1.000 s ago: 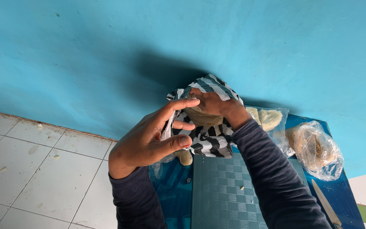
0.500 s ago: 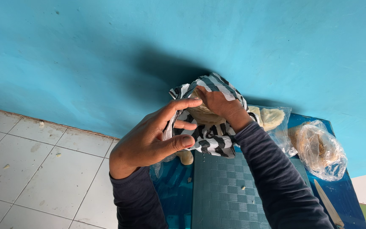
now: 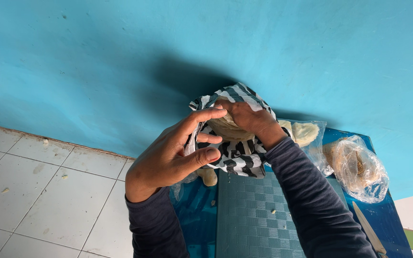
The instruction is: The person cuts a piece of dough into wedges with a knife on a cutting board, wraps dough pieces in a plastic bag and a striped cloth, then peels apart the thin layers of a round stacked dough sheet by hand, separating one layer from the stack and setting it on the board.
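The left hand [image 3: 173, 155] is pinching the edge of a black-and-white striped plastic bag [image 3: 237, 150] between thumb and fingers. The right hand [image 3: 247, 119] is reaching inside the bag, fingers curled on a stack of pale flat breads [image 3: 225, 129]. The bag is sitting on a blue table [image 3: 254, 215] by the wall.

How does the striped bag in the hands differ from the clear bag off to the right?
The striped bag is opaque, black and white; the clear bag is see-through, showing pale brownish contents. The striped bag is held open, the left hand gripping its edge and the right hand reaching inside; the clear bag lies untouched on the blue table. The striped bag looks larger. Both are thin plastic, crumpled, and sit against the blue wall.
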